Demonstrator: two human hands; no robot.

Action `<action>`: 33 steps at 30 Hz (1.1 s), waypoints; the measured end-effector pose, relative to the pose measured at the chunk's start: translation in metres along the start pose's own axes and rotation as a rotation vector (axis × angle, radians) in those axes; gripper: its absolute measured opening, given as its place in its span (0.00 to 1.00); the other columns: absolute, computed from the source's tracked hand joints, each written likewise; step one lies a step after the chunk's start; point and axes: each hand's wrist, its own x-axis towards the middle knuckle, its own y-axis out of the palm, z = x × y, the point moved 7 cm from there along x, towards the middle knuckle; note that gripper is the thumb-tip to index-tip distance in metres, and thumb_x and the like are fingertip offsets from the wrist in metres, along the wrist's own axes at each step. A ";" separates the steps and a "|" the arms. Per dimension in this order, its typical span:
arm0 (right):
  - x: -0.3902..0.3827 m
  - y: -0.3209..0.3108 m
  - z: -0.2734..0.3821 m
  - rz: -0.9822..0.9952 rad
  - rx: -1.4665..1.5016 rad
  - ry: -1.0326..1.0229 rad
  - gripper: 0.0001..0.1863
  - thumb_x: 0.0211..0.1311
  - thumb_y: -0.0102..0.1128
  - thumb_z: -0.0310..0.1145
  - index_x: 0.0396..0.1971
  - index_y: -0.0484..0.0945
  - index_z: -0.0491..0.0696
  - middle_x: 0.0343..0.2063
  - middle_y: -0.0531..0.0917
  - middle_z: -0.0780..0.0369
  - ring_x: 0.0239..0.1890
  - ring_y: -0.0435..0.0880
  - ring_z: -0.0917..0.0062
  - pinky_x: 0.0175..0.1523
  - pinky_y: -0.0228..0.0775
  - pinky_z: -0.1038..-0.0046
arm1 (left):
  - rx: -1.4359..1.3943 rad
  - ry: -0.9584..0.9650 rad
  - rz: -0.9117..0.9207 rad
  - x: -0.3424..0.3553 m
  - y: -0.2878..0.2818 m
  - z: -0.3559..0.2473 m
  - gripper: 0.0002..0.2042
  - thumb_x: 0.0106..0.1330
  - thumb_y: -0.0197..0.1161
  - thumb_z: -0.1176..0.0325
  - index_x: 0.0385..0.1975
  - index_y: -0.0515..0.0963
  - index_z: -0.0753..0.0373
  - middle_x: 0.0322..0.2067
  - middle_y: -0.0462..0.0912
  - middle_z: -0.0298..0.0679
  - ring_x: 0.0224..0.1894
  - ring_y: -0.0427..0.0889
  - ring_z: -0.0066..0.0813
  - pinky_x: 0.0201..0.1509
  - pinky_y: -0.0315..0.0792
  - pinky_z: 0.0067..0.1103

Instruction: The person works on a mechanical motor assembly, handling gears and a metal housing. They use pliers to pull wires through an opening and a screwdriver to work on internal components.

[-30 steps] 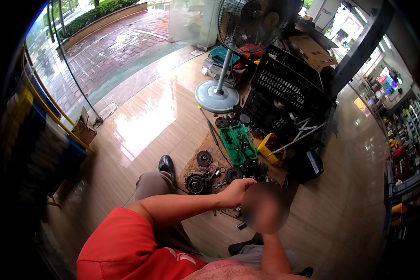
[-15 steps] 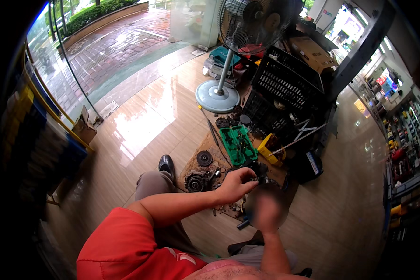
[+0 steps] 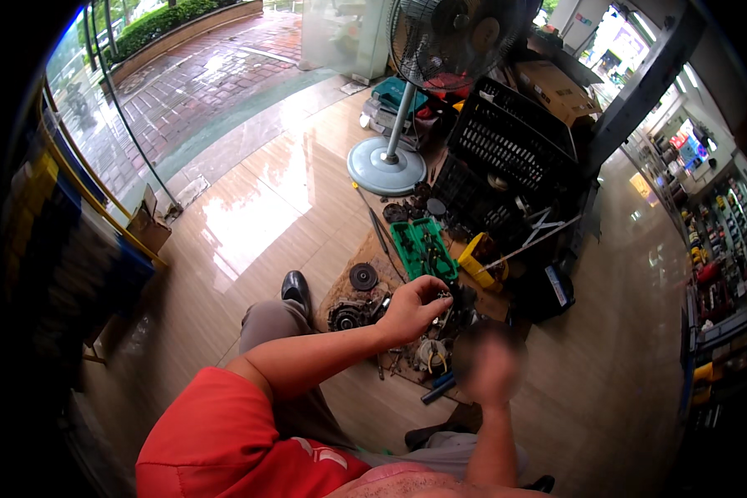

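Currently, my left hand [image 3: 415, 312] is hovering over a brown sheet [image 3: 340, 285] on the floor, its thumb and forefinger nearly meeting and pinching a small piece [image 3: 444, 295] too tiny to make out. Just beyond those fingertips, on the far side, an open green case [image 3: 424, 251] is lying with its long axis running far to near, the near end leaning right. Of my two hands, the left is sitting closer to it. My right hand [image 3: 491, 365] is hanging farther right and nearer my body; a blur is covering it, so I cannot tell how far open it is or whether it is holding anything. Left of my left hand, a ridged round metal part [image 3: 347, 315] is lying, with a black disc [image 3: 363, 276] just beyond. A dark blue cylinder [image 3: 438, 391] is lying left of my right hand, slanting from near left to far right.
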 end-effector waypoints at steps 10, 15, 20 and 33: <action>-0.001 -0.012 -0.023 -0.053 -0.090 -0.028 0.06 0.66 0.59 0.26 0.37 0.81 0.41 0.33 0.84 0.51 0.36 0.85 0.58 0.42 0.76 0.66 | -0.038 0.019 -0.053 0.002 -0.004 -0.007 0.09 0.68 0.63 0.75 0.44 0.75 0.67 0.33 0.81 0.32 0.34 0.77 0.16 0.38 0.73 0.17; -0.001 -0.017 -0.017 -0.033 -0.114 -0.062 0.04 0.64 0.60 0.25 0.36 0.81 0.42 0.31 0.82 0.52 0.34 0.82 0.57 0.39 0.74 0.65 | -0.140 -0.090 -0.049 0.003 -0.005 -0.006 0.09 0.68 0.64 0.74 0.44 0.75 0.68 0.33 0.82 0.33 0.34 0.79 0.17 0.38 0.74 0.17; 0.006 -0.017 -0.005 0.101 0.035 0.019 0.03 0.62 0.60 0.23 0.35 0.80 0.42 0.29 0.79 0.53 0.32 0.80 0.56 0.38 0.72 0.65 | -0.199 -0.186 -0.072 0.006 -0.009 0.002 0.09 0.68 0.64 0.74 0.44 0.75 0.67 0.35 0.82 0.35 0.34 0.80 0.18 0.37 0.75 0.16; -0.005 -0.019 -0.013 -0.173 0.127 0.108 0.09 0.63 0.58 0.20 0.43 0.78 0.41 0.40 0.79 0.58 0.33 0.79 0.72 0.39 0.73 0.72 | 0.009 -0.069 -0.027 -0.002 0.001 0.010 0.09 0.66 0.67 0.73 0.43 0.76 0.66 0.34 0.82 0.33 0.35 0.79 0.16 0.39 0.75 0.17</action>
